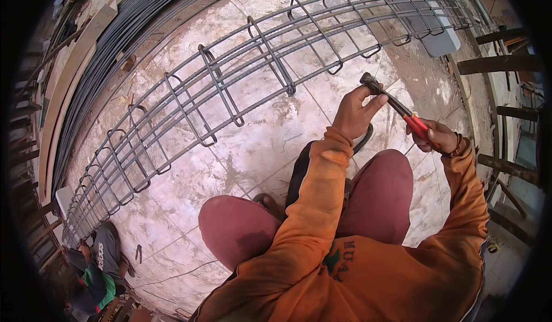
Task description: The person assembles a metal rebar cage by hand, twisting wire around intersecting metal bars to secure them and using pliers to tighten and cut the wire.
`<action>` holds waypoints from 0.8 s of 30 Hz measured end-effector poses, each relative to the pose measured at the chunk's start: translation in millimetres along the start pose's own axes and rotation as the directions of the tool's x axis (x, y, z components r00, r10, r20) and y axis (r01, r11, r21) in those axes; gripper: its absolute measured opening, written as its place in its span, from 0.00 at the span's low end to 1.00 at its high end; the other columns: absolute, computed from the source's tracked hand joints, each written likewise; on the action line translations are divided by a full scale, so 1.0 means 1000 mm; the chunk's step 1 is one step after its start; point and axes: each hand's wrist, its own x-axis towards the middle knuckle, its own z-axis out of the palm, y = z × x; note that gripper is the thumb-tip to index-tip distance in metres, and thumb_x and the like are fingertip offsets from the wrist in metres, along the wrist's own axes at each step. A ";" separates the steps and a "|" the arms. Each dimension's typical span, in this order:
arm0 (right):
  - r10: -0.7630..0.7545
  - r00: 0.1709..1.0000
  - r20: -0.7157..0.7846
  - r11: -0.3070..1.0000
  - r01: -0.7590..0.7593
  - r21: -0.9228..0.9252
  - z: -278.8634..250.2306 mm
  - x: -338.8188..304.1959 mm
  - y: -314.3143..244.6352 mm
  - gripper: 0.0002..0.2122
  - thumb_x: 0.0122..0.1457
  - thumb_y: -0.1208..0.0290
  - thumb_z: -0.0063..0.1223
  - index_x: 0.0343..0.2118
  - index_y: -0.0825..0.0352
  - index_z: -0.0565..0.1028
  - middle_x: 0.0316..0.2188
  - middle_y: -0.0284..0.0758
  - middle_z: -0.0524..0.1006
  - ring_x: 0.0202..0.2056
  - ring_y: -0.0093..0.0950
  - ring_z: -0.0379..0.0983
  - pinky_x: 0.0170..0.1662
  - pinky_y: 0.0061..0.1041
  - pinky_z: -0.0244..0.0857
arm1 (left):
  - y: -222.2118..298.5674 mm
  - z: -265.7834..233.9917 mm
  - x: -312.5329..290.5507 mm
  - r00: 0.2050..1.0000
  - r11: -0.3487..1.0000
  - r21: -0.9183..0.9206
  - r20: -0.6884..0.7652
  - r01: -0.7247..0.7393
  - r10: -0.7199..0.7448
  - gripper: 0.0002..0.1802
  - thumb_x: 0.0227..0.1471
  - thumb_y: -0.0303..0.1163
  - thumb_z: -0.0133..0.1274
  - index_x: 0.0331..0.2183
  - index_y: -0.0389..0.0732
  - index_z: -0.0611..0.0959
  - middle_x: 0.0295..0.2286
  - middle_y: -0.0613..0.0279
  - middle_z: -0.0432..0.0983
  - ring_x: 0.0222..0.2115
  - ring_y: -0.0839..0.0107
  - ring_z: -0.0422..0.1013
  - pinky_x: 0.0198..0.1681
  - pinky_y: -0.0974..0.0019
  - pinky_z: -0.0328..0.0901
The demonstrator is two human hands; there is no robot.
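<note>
Two bare hands held one long hand tool (pixel 397 106), which we saw slanting above the floor in front of the wearer's right knee, its dark head up toward the left & its red-and-yellow handle end down toward the right. The left hand (pixel 357 112) pinched it just below the head, thumb vs. fingers, w/ no gap that we could see; whether those fingers also held smth. thin, we couldn't tell. The right hand (pixel 432 136) was wrapped closed around the red handle end, a dark band (pixel 459 143) at its wrist. Beyond the tool head, near but apart in this view, we noted a rebar cage (pixel 290 88): long steel rods w/ squarish stirrups, running from lower left to upper right, its right end over a grey slab (pixel 440 44). Upper left, we recorded a bundle of long dark bars (pixel 109 74) next to a timber plank (pixel 75 92). Lower left, a co-worker (pixel 95 273) sat or crouched by the cage's far left end, w/ pliers (pixel 138 254) on the stained pale floor (pixel 247 155) nearby. The wearer's orange sleeves (pixel 316 189) & maroon trousers (pixel 376 198) filled the lower centre.
</note>
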 end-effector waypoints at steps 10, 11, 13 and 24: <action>-0.714 0.682 -0.158 0.029 -0.197 -0.980 -0.038 0.016 0.034 0.17 0.51 0.53 0.56 0.22 0.64 0.72 0.17 0.34 0.70 0.21 0.36 0.69 0.27 0.33 0.62 | 0.030 -0.056 -0.019 0.732 0.786 0.535 -0.662 0.310 0.162 0.24 0.58 0.41 0.41 0.19 0.35 0.79 0.16 0.56 0.75 0.19 0.66 0.69 0.27 0.61 0.62; -0.717 0.697 -0.023 -0.095 -0.130 -0.987 -0.045 0.007 0.033 0.17 0.49 0.53 0.58 0.21 0.63 0.72 0.17 0.34 0.70 0.21 0.36 0.69 0.28 0.33 0.62 | 0.047 -0.071 -0.021 0.645 0.833 0.451 -0.748 0.320 0.157 0.24 0.58 0.39 0.41 0.17 0.34 0.76 0.15 0.57 0.74 0.18 0.63 0.69 0.25 0.60 0.62; -0.650 0.760 0.001 -0.046 -0.038 -0.998 -0.052 0.007 0.058 0.17 0.47 0.53 0.59 0.20 0.63 0.72 0.17 0.33 0.70 0.21 0.35 0.69 0.28 0.33 0.62 | 0.072 -0.094 -0.030 0.596 0.894 0.436 -0.747 0.101 0.297 0.24 0.57 0.39 0.42 0.18 0.34 0.78 0.17 0.62 0.75 0.20 0.74 0.64 0.27 0.69 0.59; -0.657 0.748 0.094 0.133 0.237 -0.962 -0.056 0.170 0.159 0.11 0.54 0.60 0.53 0.26 0.64 0.76 0.25 0.35 0.75 0.32 0.37 0.72 0.37 0.34 0.65 | 0.135 -0.085 -0.072 0.786 0.716 0.477 -0.596 0.510 -0.163 0.25 0.57 0.40 0.44 0.16 0.32 0.77 0.16 0.60 0.74 0.19 0.76 0.64 0.28 0.70 0.59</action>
